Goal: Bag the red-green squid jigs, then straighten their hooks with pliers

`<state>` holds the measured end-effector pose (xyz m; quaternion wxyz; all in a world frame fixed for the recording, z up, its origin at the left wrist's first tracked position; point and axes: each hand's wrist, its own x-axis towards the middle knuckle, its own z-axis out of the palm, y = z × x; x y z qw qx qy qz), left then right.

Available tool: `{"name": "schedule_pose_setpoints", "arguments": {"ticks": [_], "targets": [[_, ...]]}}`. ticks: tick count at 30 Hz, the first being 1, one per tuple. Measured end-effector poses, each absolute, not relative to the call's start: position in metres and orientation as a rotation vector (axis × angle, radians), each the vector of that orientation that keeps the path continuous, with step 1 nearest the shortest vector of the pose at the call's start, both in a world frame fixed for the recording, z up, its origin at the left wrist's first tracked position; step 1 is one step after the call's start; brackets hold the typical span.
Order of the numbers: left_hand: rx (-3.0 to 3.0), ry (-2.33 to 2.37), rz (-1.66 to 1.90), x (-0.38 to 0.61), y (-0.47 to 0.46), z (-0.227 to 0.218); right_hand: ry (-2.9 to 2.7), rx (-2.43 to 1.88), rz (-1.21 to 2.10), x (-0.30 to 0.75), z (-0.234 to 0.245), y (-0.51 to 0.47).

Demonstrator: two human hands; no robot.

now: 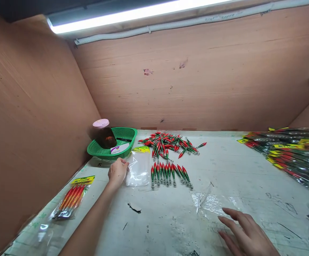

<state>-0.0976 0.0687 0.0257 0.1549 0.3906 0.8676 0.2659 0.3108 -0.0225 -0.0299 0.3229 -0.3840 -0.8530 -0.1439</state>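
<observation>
My left hand (117,171) reaches out to the left edge of a stack of clear plastic bags (138,170) with yellow printed tops. Its thumb and fingers are pinched together at the edge of a bag. Low on the right, my right hand (246,233) hovers over the table, fingers apart and holding nothing. Just right of the bags lies a row of red and green squid jigs (167,172), their hooks pointing toward me. Behind the row is a loose heap of the same jigs (167,142).
A green basket (92,150) at the back left holds a dark jar with a pink lid (101,123) and a card. A bag of orange lures (73,199) lies at left. Packed lures (284,153) are piled at right. Clear tape (213,202) covers part of the table.
</observation>
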Motion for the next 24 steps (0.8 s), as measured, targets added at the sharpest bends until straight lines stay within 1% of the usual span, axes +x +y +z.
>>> {"name": "schedule_pose_setpoints", "arguments": {"ticks": [3,5,7,9,10,11,13,15,18,20,24], "targets": [[1.095,2.426,0.947,-0.098,0.055,0.042,-2.225,-1.029,-0.306,0.302,-0.025,-0.025],[1.092,2.302,1.092,-0.090,0.043,0.052,-2.162,-1.057,-0.137,0.294,-0.023,-0.028],[1.090,2.109,1.204,-0.071,0.028,0.056,-2.040,-1.114,0.228,0.279,-0.017,-0.031],[1.061,1.849,1.267,-0.040,0.012,0.053,-1.791,-1.163,0.767,0.256,-0.009,-0.034],[0.933,1.590,1.349,-0.022,0.004,0.050,-1.610,-1.159,1.048,0.242,-0.004,-0.034],[0.833,1.373,1.341,-0.005,-0.004,0.046,-1.421,-1.123,1.293,0.229,0.001,-0.033],[0.750,1.148,1.276,0.022,-0.016,0.039,-1.178,-1.032,1.589,0.208,0.007,-0.028],[0.754,1.039,1.174,0.034,-0.020,0.035,-1.268,-0.992,1.647,0.198,0.010,-0.021],[0.697,0.984,1.045,0.028,-0.012,0.032,-1.677,-0.999,1.520,0.204,0.009,-0.003],[0.542,1.027,1.113,0.020,-0.002,0.030,-1.830,-1.050,1.368,0.218,0.005,0.015],[0.243,1.113,1.366,0.008,0.013,0.022,-1.998,-1.180,0.932,0.247,-0.007,0.052]]}}
